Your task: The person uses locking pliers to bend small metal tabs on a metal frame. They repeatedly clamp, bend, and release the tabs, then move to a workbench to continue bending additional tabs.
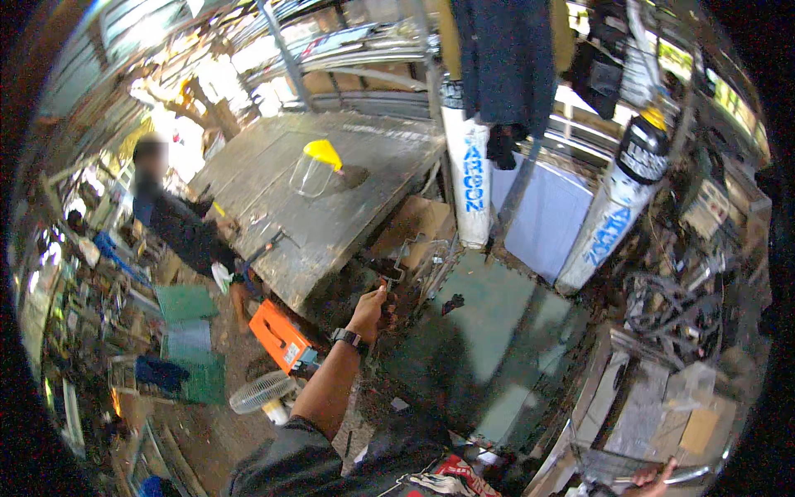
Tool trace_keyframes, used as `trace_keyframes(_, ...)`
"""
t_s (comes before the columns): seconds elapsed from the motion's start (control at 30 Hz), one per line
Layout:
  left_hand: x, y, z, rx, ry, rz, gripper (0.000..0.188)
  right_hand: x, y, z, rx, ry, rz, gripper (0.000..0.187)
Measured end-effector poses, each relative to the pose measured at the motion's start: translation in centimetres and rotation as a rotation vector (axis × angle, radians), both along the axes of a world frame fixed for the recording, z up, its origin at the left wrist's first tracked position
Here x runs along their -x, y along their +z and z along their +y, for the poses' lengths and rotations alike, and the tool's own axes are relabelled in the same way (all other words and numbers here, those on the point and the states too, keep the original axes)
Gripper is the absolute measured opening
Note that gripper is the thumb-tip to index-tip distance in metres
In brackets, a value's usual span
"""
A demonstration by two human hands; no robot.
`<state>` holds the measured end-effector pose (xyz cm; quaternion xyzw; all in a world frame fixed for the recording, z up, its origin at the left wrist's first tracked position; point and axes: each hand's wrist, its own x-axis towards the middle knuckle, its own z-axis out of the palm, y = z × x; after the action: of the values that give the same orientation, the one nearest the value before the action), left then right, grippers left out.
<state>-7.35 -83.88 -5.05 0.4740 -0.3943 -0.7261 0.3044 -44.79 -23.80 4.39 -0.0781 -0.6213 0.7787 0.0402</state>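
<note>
My left hand (pixel 368 313), with a dark watch on its wrist, reaches forward near the middle of the view. Its fingers are closed on a thin bent metal rod (pixel 402 267), which sticks out ahead of the hand toward a cardboard box (pixel 422 222). The lower part of the rod is hidden in the hand. At the lower right edge, my right hand (pixel 652 479) is only partly in view, its visible fingers stretched out. A shiny metal tube (pixel 696 475) lies beside those fingers; whether they touch it I cannot tell.
A large metal-topped table (pixel 273 166) bears a face shield with a yellow top (pixel 321 153). Another person (pixel 178 219) stands at its left. Nearby are an orange machine (pixel 280 335), a fan (pixel 263 393), a green flat surface (pixel 472 331) and two white gas cylinders (pixel 466 178).
</note>
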Motion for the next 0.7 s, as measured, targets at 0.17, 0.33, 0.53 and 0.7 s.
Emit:
trace_keyframes(0.17, -4.2, -2.9, -5.2, 0.145, 0.237, -0.043, 0.039, 0.3, -5.1, -18.8, -0.214, 0.357, 0.055, 0.029)
trace_keyframes(0.33, -10.2, -8.7, -10.7, 0.465, 0.553, -0.179, 0.032, -4.2, -6.0, -38.5, -0.231, 0.879, 0.044, 0.019)
trace_keyframes(0.53, -16.3, -5.4, -14.4, 0.355, 0.677, -0.013, 0.03, -9.5, -8.6, -55.8, -0.271, 1.341, -0.007, 0.023)
trace_keyframes(0.7, -16.8, -10.7, -16.6, 0.425, 0.932, -0.007, 0.029, -12.2, -9.3, -66.2, -0.349, 1.733, 0.082, 0.027)
